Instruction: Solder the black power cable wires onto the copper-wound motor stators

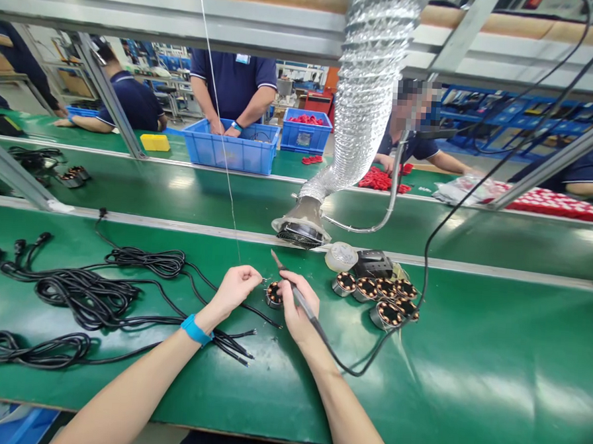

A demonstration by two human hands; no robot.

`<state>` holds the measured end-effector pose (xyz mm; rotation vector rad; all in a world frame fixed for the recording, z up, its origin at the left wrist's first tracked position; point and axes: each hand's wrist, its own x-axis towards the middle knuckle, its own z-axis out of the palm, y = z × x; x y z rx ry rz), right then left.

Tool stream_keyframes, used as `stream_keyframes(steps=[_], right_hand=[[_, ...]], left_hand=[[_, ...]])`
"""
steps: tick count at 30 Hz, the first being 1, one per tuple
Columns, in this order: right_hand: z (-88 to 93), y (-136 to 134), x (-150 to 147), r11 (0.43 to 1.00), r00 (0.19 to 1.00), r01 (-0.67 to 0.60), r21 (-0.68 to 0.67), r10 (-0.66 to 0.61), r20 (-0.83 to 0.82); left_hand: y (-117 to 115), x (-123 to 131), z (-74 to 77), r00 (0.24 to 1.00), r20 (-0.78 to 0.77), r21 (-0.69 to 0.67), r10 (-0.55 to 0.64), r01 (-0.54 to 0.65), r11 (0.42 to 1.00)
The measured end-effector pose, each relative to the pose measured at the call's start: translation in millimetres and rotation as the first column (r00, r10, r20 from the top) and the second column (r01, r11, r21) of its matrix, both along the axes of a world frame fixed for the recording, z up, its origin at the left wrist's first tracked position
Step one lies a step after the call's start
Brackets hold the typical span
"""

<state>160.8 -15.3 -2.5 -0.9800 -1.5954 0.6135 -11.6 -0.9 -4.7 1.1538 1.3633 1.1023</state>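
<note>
My left hand [236, 292], with a blue wristband, is closed in a pinch on thin solder wire [230, 192], which hangs from above and runs down to the fingers. A short bright end shows past the fingertips. In my right hand [299, 308] is a soldering iron [297, 295], its tip pointing up and away to the left. Between the hands a round motor stator [273, 296] with copper windings sits on the green bench, partly hidden by my right fingers. Stripped ends of black power cables [233, 344] lie below my left hand.
Coiled black cables [86, 297] cover the left of the bench [492, 378]. Several stators [386, 313] stand at right beside a tape roll [341, 256]. A fume extraction duct [304, 222] hangs ahead. Co-workers sit or stand beyond, near a blue bin [230, 153] and red parts [383, 179].
</note>
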Motion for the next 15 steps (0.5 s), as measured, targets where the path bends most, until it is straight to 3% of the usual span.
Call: stream_keyframes(steps=[10, 15], right_hand=[[-2.6, 14.9, -12.6, 0.992, 0.992, -0.099, 0.073, 0.092, 0.09], [-7.9, 15.9, -14.7, 0.987, 0.983, -0.146, 0.066, 0.138, 0.119]], left_hand=[[-1.5, -0.3, 2.5, 0.997, -0.065, 0.101, -0.051, 0.057, 0.993], [-5.5, -3.8, 10.9, 0.965, -0.234, 0.182, -0.118, 0.162, 0.97]])
